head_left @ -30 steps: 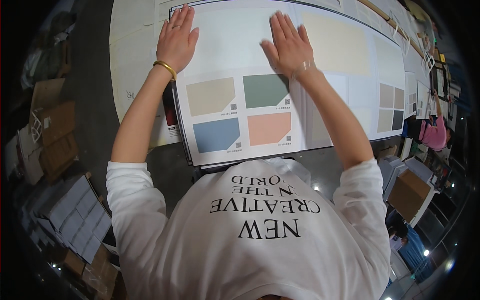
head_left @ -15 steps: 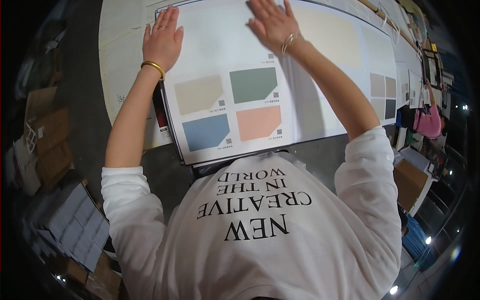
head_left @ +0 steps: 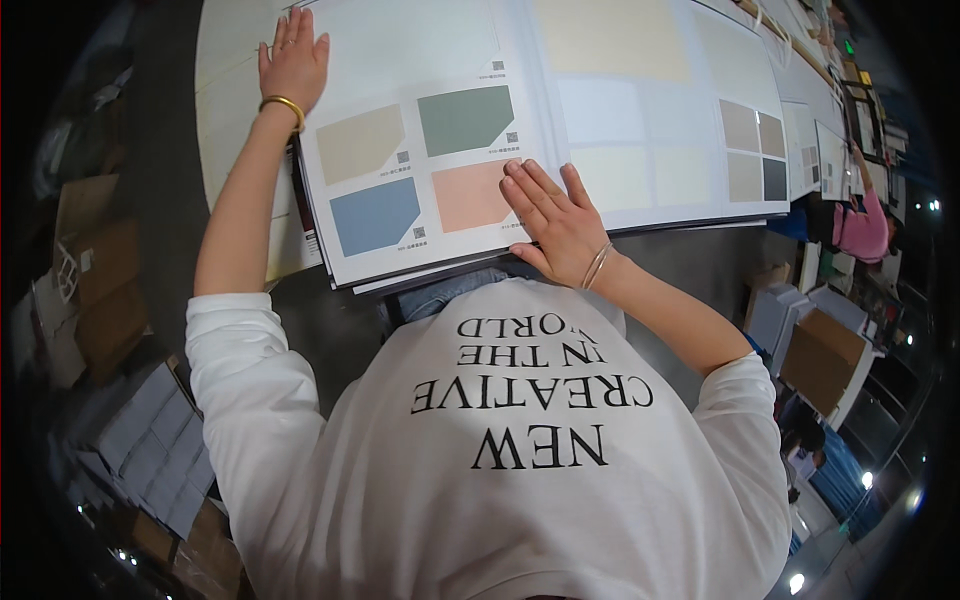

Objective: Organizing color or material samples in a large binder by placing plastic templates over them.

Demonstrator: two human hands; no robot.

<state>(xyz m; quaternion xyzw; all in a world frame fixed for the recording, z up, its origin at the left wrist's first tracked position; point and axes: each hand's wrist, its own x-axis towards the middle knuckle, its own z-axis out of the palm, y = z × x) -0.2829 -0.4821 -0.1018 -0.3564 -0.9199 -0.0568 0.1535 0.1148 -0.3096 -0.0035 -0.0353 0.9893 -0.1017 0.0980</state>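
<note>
In the head view, a sample book (head_left: pixel 400 55) lies open on a table (head_left: pixel 230 140), its left page bearing four coloured swatches (head_left: pixel 375 217), four visible square codes (head_left: pixel 419 233) and illegible captions (head_left: pixel 394 172). The open left hand (head_left: pixel 294 72) lies flat at its left edge; the open right hand (head_left: pixel 563 232) overlaps the salmon swatch (head_left: pixel 468 196), contact unclear. Black capitals (head_left: pixel 535 396) fill four shirt (head_left: pixel 480 530) lines.

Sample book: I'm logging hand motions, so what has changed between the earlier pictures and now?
The right hand has come down the left page in the picture, from its upper part to its lower right, and now partly covers the salmon swatch. Neither hand has visibly taken or released anything. The left hand stays flat at the left edge of the sample book, open at the same pages.
</note>
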